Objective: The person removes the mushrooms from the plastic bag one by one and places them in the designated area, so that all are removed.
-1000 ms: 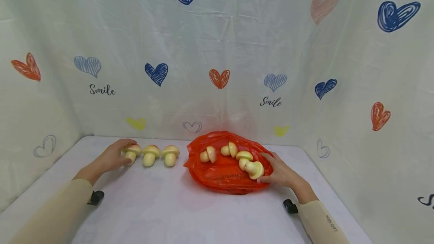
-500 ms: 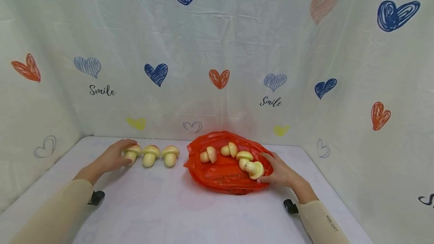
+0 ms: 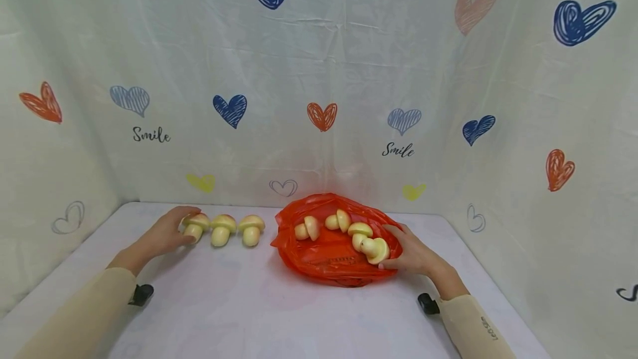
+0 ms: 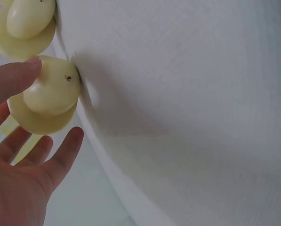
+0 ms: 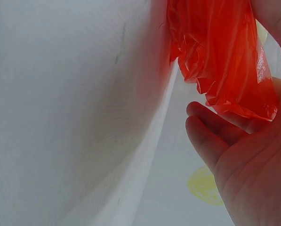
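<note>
My left hand (image 3: pixel 167 231) is at the leftmost mushroom (image 3: pixel 194 229) of three standing on the table. In the left wrist view its thumb presses the stem of that mushroom (image 4: pixel 51 96), while a finger reaches behind the cap; the other fingers spread loosely. Beside it stand a middle mushroom (image 3: pixel 221 231) and a right one (image 3: pixel 251 231). My right hand (image 3: pixel 415 251) holds the right rim of a red plastic bag (image 3: pixel 324 270). In the right wrist view the bag's crumpled side (image 5: pixel 215 52) lies between thumb and fingers. Several mushrooms lie inside, including a pale one (image 3: pixel 377 250) near my right thumb.
A white-covered table (image 3: pixel 299 320) carries everything. Behind it and along both sides hangs a pale curtain (image 3: pixel 279 148) printed with hearts and "Smile". Black wrist cameras show below the left wrist (image 3: pixel 142 295) and the right wrist (image 3: pixel 427 303).
Both hands stay almost still, the left at the leftmost mushroom and the right on the bag's rim. The view shifts very slightly.
</note>
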A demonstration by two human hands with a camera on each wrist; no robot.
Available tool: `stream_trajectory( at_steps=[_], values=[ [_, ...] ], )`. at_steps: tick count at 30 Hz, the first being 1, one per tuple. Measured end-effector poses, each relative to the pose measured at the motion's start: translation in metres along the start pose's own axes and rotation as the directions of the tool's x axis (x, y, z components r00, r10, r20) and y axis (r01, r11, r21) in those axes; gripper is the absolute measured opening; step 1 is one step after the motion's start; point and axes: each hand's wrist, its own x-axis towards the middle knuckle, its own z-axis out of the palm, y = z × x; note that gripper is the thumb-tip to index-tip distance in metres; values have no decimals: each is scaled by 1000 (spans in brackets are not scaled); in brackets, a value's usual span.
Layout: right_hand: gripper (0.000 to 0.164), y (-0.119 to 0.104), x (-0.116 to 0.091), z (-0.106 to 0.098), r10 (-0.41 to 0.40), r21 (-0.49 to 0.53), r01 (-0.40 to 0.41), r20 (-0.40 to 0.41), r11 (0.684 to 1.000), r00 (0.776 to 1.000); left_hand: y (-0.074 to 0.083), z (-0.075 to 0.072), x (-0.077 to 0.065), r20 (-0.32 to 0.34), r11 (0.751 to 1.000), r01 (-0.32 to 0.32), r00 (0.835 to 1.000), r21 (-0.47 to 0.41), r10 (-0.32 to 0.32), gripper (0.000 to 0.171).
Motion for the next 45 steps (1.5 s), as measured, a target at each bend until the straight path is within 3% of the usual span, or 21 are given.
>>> stream_trajectory(
  at_steps=[6, 13, 19, 27, 35, 40, 45],
  values=[
    [98, 0, -1, 0, 4, 8, -4, 9, 1000, 1000, 1, 0, -1, -8, 999, -32, 999, 5, 32, 63],
    [99, -1, -2, -1, 10, 8, -10, 7, 1000, 1000, 8, -2, -1, -20, 994, -58, 998, 91, 60, 59],
    [98, -1, -2, 0, 23, 18, -23, 11, 1000, 1000, 21, -5, -1, -66, 965, -159, 982, 208, 175, 55],
    [100, 0, 0, 1, 26, 18, -26, 0, 999, 1000, 60, -5, 3, -55, 942, -228, 967, 245, 248, 54],
    [101, -1, 1, 1, 33, 16, -33, 7, 999, 999, 93, 16, 10, -48, 936, -255, 961, 243, 274, 52],
    [101, -1, 1, 0, 31, 17, -32, 15, 999, 999, 119, 30, 15, -52, 920, -312, 942, 236, 333, 52],
    [101, -2, 2, 0, 44, 11, -44, 12, 999, 999, 145, 41, 22, -53, 895, -386, 912, 223, 407, 51]
  ],
)
